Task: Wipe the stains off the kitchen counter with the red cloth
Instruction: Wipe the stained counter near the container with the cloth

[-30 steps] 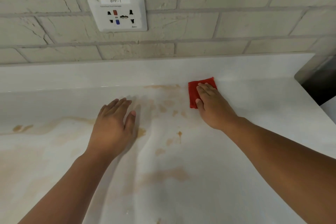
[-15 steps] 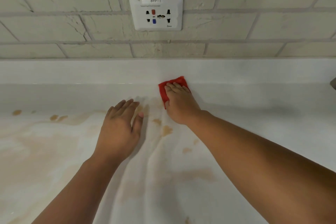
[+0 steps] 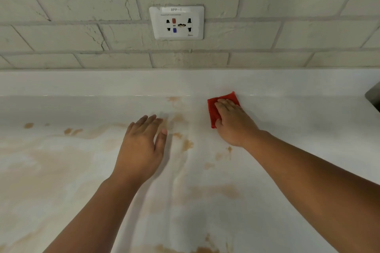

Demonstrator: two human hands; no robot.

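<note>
A folded red cloth [image 3: 213, 109] lies flat on the white kitchen counter [image 3: 298, 150] near the back ledge. My right hand [image 3: 234, 123] presses down on it, fingers spread over its top; most of the cloth is hidden under the palm. My left hand [image 3: 141, 146] rests flat on the counter to the left, fingers apart, holding nothing. Brown stains [image 3: 187, 145] dot the counter between the two hands, and wider pale brown smears [image 3: 61, 162] spread across the left side and the near edge.
A raised white ledge [image 3: 102, 82] runs along the back under a pale brick wall. A white wall socket [image 3: 176, 22] sits above the ledge. A dark metal edge [image 3: 373, 96] shows at the far right.
My right hand slid the red cloth to the right, away from my left hand, uncovering the stains between them. The left hand stayed flat in place.
</note>
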